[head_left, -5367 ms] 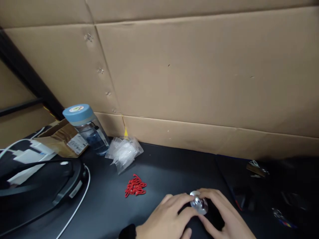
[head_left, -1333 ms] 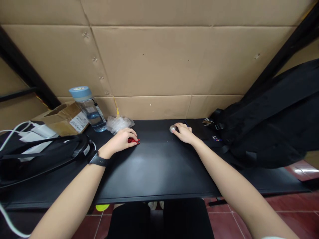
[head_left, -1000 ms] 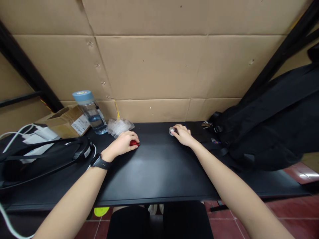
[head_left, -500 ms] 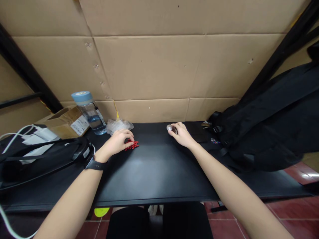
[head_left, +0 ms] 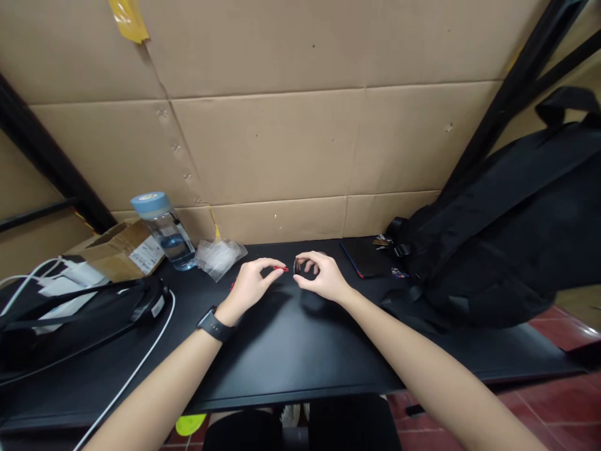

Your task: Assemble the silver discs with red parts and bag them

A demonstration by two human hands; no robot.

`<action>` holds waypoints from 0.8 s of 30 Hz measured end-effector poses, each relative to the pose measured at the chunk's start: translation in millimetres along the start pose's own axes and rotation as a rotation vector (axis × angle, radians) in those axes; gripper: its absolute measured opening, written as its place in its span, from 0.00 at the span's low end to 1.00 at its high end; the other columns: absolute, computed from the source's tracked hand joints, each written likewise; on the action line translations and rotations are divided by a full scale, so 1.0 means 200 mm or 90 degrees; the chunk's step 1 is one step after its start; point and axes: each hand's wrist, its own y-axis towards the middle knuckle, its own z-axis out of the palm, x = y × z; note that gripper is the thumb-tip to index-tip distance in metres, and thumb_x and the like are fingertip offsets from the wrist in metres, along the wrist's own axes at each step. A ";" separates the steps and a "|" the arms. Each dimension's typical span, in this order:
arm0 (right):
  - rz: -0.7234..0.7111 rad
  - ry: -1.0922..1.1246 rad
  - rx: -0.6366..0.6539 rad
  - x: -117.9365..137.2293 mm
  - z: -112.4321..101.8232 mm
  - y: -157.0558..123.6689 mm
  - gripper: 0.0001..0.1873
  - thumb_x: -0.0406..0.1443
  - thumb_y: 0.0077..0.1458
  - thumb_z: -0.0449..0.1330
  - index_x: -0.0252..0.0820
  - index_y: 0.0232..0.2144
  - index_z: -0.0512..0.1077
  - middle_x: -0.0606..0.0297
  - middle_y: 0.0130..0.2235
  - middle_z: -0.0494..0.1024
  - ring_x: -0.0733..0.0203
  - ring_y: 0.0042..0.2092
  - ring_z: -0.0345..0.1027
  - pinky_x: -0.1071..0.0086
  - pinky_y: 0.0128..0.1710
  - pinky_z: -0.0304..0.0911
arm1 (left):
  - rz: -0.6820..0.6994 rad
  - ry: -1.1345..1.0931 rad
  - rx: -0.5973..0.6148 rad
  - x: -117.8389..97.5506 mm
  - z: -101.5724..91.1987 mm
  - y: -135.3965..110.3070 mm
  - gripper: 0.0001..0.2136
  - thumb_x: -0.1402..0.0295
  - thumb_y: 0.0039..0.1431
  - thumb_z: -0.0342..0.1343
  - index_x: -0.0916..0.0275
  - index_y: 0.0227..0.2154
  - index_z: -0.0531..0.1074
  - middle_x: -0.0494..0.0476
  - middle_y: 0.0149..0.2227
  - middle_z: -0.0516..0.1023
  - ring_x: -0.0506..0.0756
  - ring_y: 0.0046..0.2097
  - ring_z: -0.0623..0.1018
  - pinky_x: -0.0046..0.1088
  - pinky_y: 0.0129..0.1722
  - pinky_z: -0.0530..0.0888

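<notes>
Pinching thin red cord [head_left: 282,269] in left hand [head_left: 248,285], round silvery-rimmed metal disc [head_left: 296,267] in right hand [head_left: 327,277] beside cord! Seemingly at alignment, needing steadiness.

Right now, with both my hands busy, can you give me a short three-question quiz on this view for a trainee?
1. What does the left hand pinch, and what does the right hand hold?
2. True or false: the watch is on the right wrist.
3. Which lies just right of the bottle: a) box, b) plastic bag, c) backpack?

Key: 1. Left, a red cord; right, a shiny-rimmed piece. 2. False; it is on the left. 3. b.
</notes>
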 end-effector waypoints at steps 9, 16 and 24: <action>-0.015 0.064 -0.031 0.04 0.03 -0.03 0.27 0.37 0.46 0.68 0.47 0.50 0.72 0.61 0.46 0.81 0.61 0.35 0.72 0.66 0.31 0.67 | 0.007 0.055 -0.083 -0.02 0.11 -0.03 0.10 0.62 0.69 0.51 0.58 0.37 0.76 0.61 0.55 0.72 0.61 0.64 0.68 0.44 0.62 0.66; -0.036 0.031 -0.041 0.11 0.06 -0.06 0.24 0.38 0.46 0.71 0.48 0.48 0.74 0.62 0.43 0.81 0.57 0.40 0.73 0.63 0.36 0.69 | 0.013 0.102 -0.085 -0.07 0.09 -0.07 0.09 0.64 0.70 0.49 0.56 0.39 0.73 0.60 0.60 0.66 0.63 0.65 0.63 0.51 0.61 0.61; -0.053 0.037 -0.039 0.12 0.06 -0.07 0.23 0.39 0.49 0.69 0.49 0.49 0.73 0.60 0.49 0.81 0.56 0.41 0.73 0.62 0.35 0.69 | 0.028 0.104 -0.119 -0.09 0.11 -0.09 0.07 0.65 0.68 0.50 0.57 0.39 0.73 0.62 0.59 0.66 0.63 0.64 0.64 0.50 0.60 0.63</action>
